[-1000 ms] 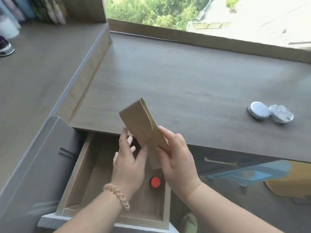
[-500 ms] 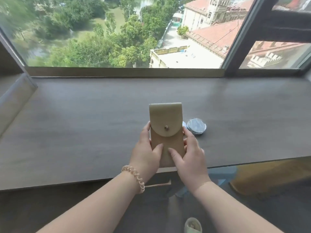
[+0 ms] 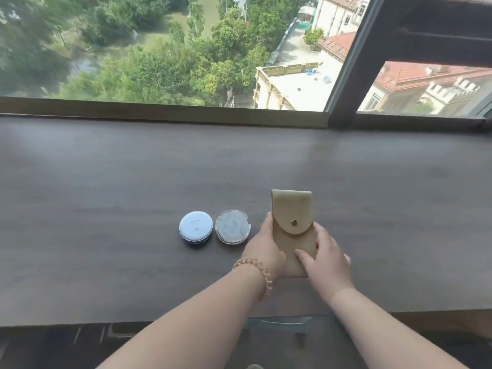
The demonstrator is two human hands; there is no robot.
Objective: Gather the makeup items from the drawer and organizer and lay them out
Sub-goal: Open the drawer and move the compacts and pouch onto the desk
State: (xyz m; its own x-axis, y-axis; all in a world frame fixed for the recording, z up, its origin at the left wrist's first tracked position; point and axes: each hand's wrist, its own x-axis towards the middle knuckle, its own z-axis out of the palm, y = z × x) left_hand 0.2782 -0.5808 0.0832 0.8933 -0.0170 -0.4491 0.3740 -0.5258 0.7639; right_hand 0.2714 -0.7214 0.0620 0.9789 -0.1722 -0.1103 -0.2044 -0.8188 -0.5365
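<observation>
A tan pouch (image 3: 291,214) with a flap and a brass snap lies lengthwise on the dark wooden desk (image 3: 106,195), right of centre. My left hand (image 3: 265,245) grips its left edge and my right hand (image 3: 328,258) holds its lower right side, thumb on the front. Just left of the pouch sit two round compacts side by side: a clear-lidded one (image 3: 232,226) and a pale blue one (image 3: 196,226). The drawer is out of sight below the desk edge.
A window sill (image 3: 159,111) and a dark window frame (image 3: 348,75) border the far side of the desk. The desk's front edge runs across the bottom of the view, with dark drawer fronts (image 3: 277,322) below it.
The pouch came up out of the open drawer in both hands and now sits on the desk to the right of the two compacts. My view turned away from the drawer.
</observation>
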